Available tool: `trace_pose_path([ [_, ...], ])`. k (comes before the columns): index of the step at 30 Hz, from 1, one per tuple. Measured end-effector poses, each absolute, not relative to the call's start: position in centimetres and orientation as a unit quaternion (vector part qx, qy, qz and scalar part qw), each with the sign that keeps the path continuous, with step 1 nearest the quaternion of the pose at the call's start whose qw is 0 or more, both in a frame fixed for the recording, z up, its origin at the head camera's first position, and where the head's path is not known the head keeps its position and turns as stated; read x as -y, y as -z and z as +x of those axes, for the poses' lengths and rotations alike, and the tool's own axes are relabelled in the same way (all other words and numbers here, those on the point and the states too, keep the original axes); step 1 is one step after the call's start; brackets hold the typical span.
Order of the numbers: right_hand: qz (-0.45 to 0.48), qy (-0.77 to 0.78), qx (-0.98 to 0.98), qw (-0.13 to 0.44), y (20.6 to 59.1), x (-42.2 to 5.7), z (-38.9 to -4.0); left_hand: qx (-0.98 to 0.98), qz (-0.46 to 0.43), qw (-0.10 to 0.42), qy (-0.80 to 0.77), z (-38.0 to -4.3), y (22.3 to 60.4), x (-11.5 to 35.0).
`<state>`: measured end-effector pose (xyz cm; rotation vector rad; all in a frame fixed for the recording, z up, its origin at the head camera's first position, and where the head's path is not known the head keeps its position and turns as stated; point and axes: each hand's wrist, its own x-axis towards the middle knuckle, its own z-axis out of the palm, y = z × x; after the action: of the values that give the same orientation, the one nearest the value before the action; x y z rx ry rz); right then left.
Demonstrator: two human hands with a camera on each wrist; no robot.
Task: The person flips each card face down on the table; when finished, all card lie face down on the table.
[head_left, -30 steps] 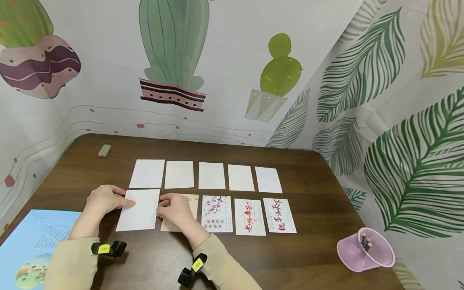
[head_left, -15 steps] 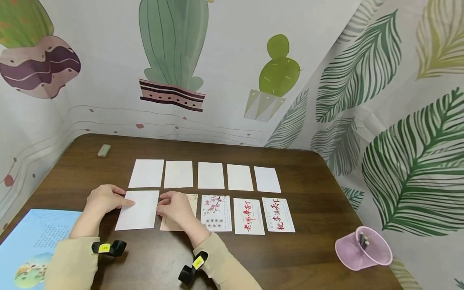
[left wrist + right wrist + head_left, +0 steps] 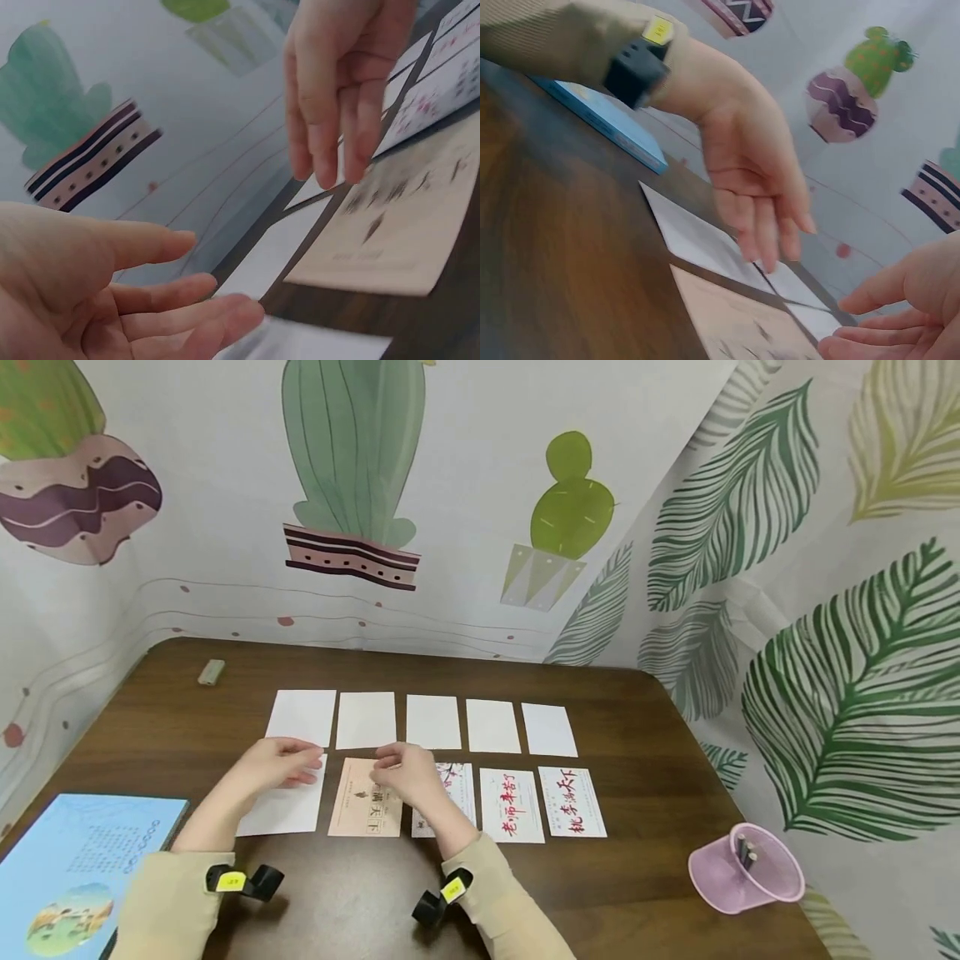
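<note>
Brown table (image 3: 337, 902) — left grip (image 3: 273, 764) over white card (image 3: 281, 812), right grip (image 3: 408, 772) over peach card (image 3: 365, 810) — both relaxed, empty

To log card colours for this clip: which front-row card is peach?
The peach card, second from left in the front row; the other four cards there have white backgrounds.

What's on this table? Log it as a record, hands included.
Far row: five blank white cards
Near row, left to right: blank card, peach card, blossom card, two red-lettered cards
Left hand: empty, over the near row's blank card
Right hand: empty, over the peach and blossom cards
Left side: blue book or box
Right side: pink container
</note>
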<state>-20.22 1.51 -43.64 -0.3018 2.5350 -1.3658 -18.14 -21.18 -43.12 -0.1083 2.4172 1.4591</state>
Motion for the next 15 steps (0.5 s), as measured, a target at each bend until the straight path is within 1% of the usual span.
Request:
trace_pose_path([
  [3, -0.089, 0.468, -0.871, 0.121, 43.6, -3.1, -20.6, -0.837, -0.033, 0.168, -0.519, -18.2, 43.0, 19.8],
  [7, -0.065, 0.478, -0.865, 0.135, 43.6, -4.6, -21.0, -0.839, -0.044, 0.173, -0.514, -18.2, 42.7, 18.6],
  [15, -0.052, 0.494, -0.852, 0.162, 43.9, -5.2, -20.9, -0.849, -0.043, 0.177, -0.496, -18.3, 42.0, 17.2],
])
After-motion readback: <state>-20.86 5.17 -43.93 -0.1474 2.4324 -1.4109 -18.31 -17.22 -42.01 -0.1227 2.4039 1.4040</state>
